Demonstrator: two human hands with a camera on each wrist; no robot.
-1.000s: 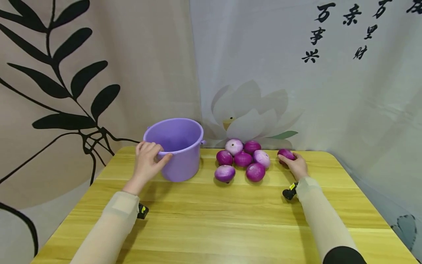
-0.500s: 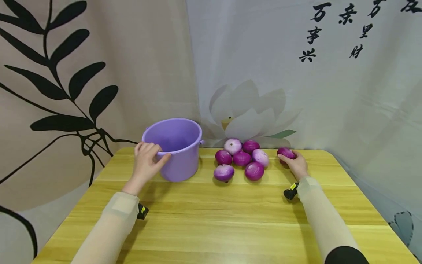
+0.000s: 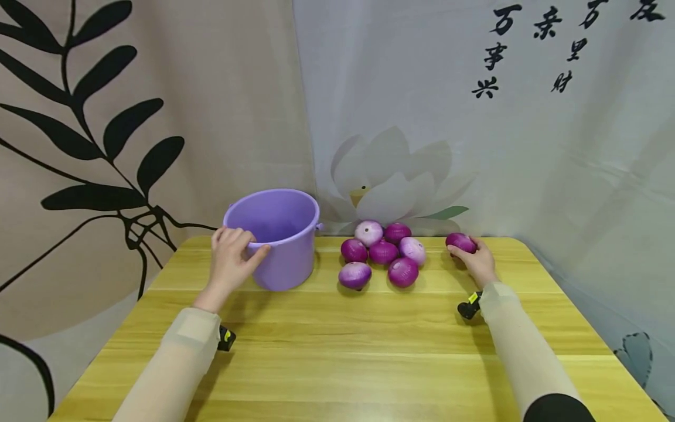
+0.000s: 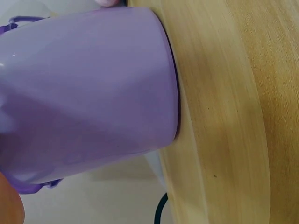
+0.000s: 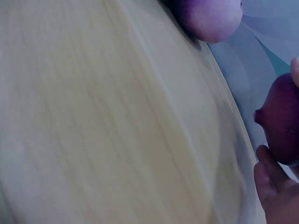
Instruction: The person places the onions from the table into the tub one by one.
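Observation:
A purple bucket [image 3: 287, 264] stands upright at the table's back left. My left hand [image 3: 228, 261] grips its near rim, thumb outside and fingers over the edge; the left wrist view shows the bucket's side [image 4: 103, 88] and its base on the wood. At the back right, my right hand [image 3: 479, 261] holds a red onion [image 3: 461, 242] between thumb and fingers. In the right wrist view that onion [image 5: 281, 119] shows its pointed tip, close over the table. Between bucket and right hand, several red onions [image 3: 383, 252] sit in a cluster, some paler than others.
The wooden table [image 3: 337, 351] has rounded back corners. Right behind it hangs a printed cloth backdrop [image 3: 401, 88] with leaves, a lotus and black characters. Each wrist wears a small black camera [image 3: 227, 338].
My right hand has moved slightly right and lifted the onion a little, away from the cluster. The left hand keeps its grip on the bucket. The head view has shifted slightly.

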